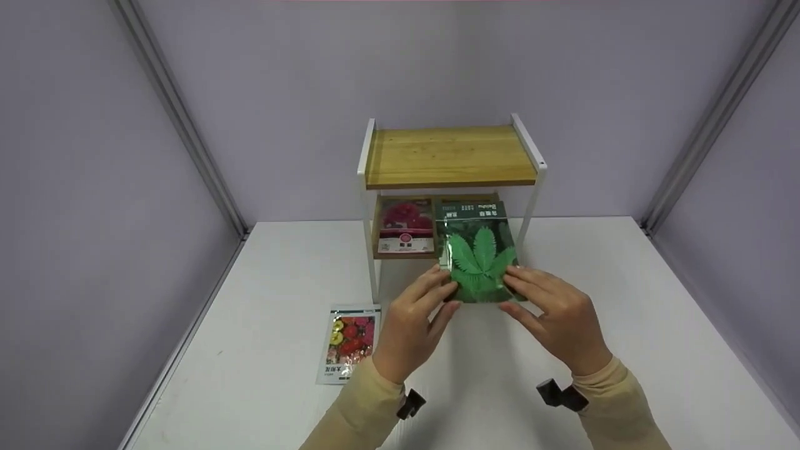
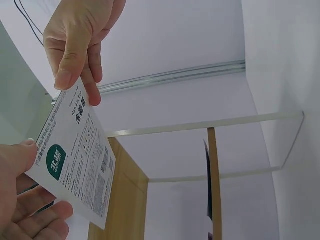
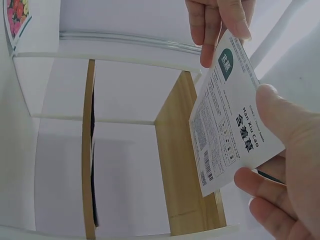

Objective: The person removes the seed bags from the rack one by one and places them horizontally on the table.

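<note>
Both hands hold a green seed packet [image 1: 480, 244] with a leaf picture in front of the rack's lower shelf. My left hand [image 1: 417, 322] pinches its near left corner, and my right hand [image 1: 559, 315] pinches the near right corner, thumbs underneath. In the wrist views the white printed back of the packet [image 3: 225, 120] shows, with a dark green logo. A pink-flower seed packet [image 1: 406, 225] lies on the left part of the lower shelf; the green one hides much of the right part. Another seed packet [image 1: 349, 340], with red and yellow flowers, lies on the table beside my left wrist.
A small two-tier rack has a wooden top board [image 1: 453, 153] and white side frames [image 1: 530, 144]. It stands at the back of the white table [image 1: 269, 312], close to the rear wall [image 1: 300, 94]. Side walls with metal trim flank the table.
</note>
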A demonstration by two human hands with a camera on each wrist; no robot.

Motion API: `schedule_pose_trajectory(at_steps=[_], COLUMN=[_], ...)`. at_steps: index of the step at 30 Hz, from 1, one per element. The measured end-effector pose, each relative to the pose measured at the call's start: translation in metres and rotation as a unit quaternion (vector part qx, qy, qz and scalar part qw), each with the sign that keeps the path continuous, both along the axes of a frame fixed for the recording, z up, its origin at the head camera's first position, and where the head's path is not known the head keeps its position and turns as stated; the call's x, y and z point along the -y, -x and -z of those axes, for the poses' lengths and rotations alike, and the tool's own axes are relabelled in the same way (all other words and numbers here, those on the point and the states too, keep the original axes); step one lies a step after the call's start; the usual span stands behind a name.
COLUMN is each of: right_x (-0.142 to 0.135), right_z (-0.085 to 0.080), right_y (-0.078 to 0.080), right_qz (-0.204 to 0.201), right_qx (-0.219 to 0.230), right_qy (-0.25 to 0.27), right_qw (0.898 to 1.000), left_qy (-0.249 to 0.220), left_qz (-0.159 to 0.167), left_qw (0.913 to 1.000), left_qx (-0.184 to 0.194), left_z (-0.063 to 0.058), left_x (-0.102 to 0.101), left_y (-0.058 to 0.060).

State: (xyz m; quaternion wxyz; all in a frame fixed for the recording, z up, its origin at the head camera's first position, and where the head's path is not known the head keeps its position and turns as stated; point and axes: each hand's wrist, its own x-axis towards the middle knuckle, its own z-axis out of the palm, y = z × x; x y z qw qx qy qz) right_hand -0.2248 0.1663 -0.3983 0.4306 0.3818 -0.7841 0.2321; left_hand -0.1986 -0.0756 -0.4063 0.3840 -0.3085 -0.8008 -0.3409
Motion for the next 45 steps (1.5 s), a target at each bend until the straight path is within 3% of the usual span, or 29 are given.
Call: schedule_pose_trajectory(at_steps=[5, 12, 26, 45], right_x=[-0.001, -0.006, -0.002, 0.008], right_z=[0.008, 0.025, 0.061, 0.094], right_y=[-0.006, -0.014, -0.028, -0.027], right_qz=[-0.007, -0.008, -0.017, -0.033], right_qx=[0.006, 0.022, 0.084, 0.118], right_qy=[0.0, -0.014, -0.032, -0.061], right_qw=[1.0, 1.0, 0.996, 0.991], left_qy=[0.011, 0.027, 0.081, 0.114], left_qz=[-0.002, 0.019, 0.022, 0.013], left_qw=[0.9999, 0.9992, 0.995, 0.9877], left_qx=[0.009, 0.021, 0.055, 0.106], left_z=[0.005, 0.016, 0.035, 0.074], left_x=[0.003, 0.007, 0.021, 0.04], left_y=[-0.008, -0.015, -0.027, -0.032])
